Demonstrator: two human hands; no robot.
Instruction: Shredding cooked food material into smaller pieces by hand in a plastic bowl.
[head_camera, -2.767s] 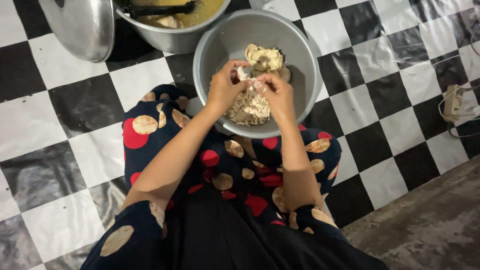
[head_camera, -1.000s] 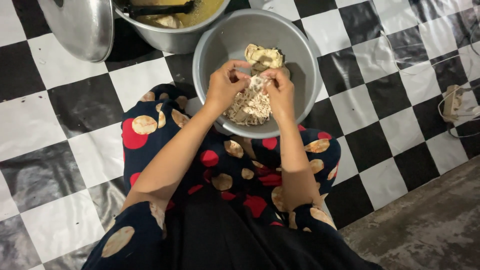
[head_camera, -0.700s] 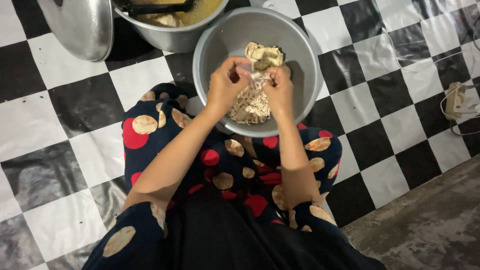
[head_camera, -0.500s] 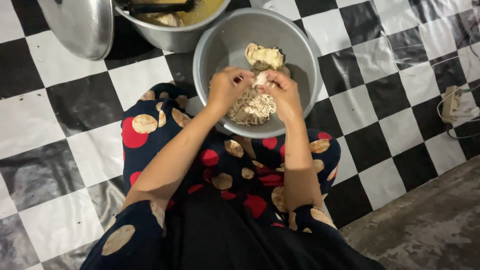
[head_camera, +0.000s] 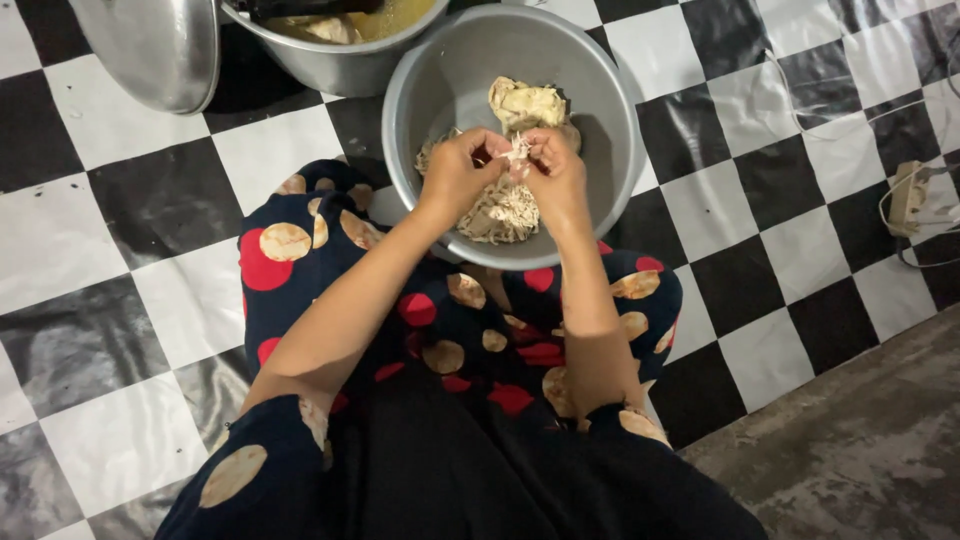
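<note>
Head view: left hand (head_camera: 462, 172) and right hand (head_camera: 552, 172) are both pinching a soft, fibrous, probably slippery piece of cooked chicken (head_camera: 516, 152) by its edges above the shredded pile in the metal bowl (head_camera: 610, 110).

bowl (head_camera: 420, 90): before the knees, on floor (head_camera: 760, 180)
meat (head_camera: 500, 210): in bowl
pot (head_camera: 340, 60): behind-left of bowl
lid (head_camera: 150, 45): left of pot
plug (head_camera: 908, 198): far right

Black-and-white checkered mat (head_camera: 760, 130) under me.

I sit on this glossy mat, its squares catching the light from above. Off its right edge lies bare grey concrete floor (head_camera: 860, 450). A pale plug adapter (head_camera: 907, 198) with thin cords rests on the mat near that edge.
</note>
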